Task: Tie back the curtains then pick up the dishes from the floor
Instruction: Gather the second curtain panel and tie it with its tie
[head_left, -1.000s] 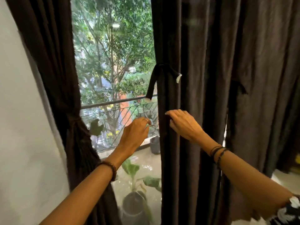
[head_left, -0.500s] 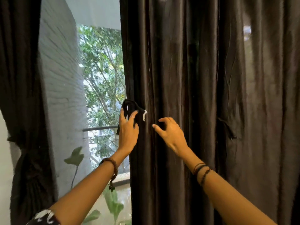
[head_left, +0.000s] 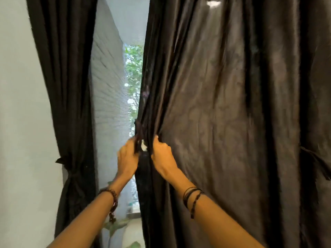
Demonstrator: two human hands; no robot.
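Observation:
A wide dark brown curtain (head_left: 223, 104) hangs loose over the middle and right of the window. At its left edge hangs a dark tie-back strap (head_left: 138, 135) with a small white tag. My left hand (head_left: 126, 158) grips that strap at the curtain's edge. Just to the right, my right hand (head_left: 161, 156) grips a bunched fold of the same curtain, and the cloth pulls into creases toward it. On the left, a second dark curtain (head_left: 68, 86) is gathered and tied at its waist (head_left: 69, 169). No dishes are in view.
A white wall (head_left: 23, 122) stands at the far left. Between the curtains a grey brick wall (head_left: 107, 86) and green trees show outside. Plant leaves (head_left: 114, 228) sit low in the gap. Another strap (head_left: 315, 161) hangs on the curtain at the right.
Both hands have closed in on the curtain's left edge: the left now grips the strap, the right has gone from spread fingers to gripping a fold. The view has tilted upward.

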